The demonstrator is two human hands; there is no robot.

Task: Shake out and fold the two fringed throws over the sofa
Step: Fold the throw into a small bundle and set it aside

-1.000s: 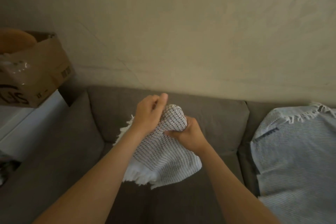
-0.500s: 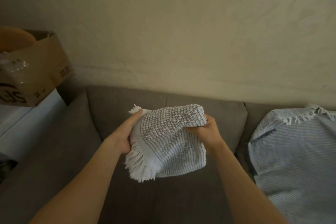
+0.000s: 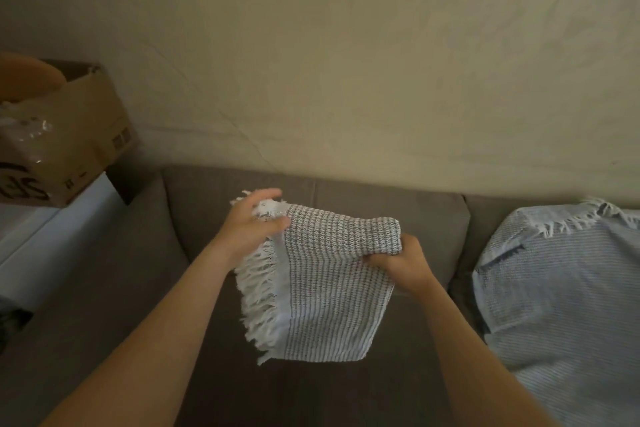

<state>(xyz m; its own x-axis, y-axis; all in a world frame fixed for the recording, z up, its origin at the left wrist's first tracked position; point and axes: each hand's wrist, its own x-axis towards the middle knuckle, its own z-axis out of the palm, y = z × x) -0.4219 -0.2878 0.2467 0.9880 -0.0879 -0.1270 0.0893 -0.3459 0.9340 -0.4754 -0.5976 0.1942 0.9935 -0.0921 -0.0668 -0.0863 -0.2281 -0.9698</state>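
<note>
A person held a folded grey throw (image 3: 329, 288) above the sofa (image 3: 207, 204), its fringe hanging at the left. The right hand (image 3: 401, 263) clenched the bunched right corner. The left hand (image 3: 252, 229), blurred, appeared to pinch the fringed corner between thumb and fingers. A blue throw (image 3: 561, 288) lay spread over the sofa's right side. A box (image 3: 79, 135) stood at far left.

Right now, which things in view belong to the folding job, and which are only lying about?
Belong to the job: grey throw, gripped by left hand and right hand; blue throw, spread on the sofa at the right.
Lying about: cardboard box at the left, on a white ledge.
</note>
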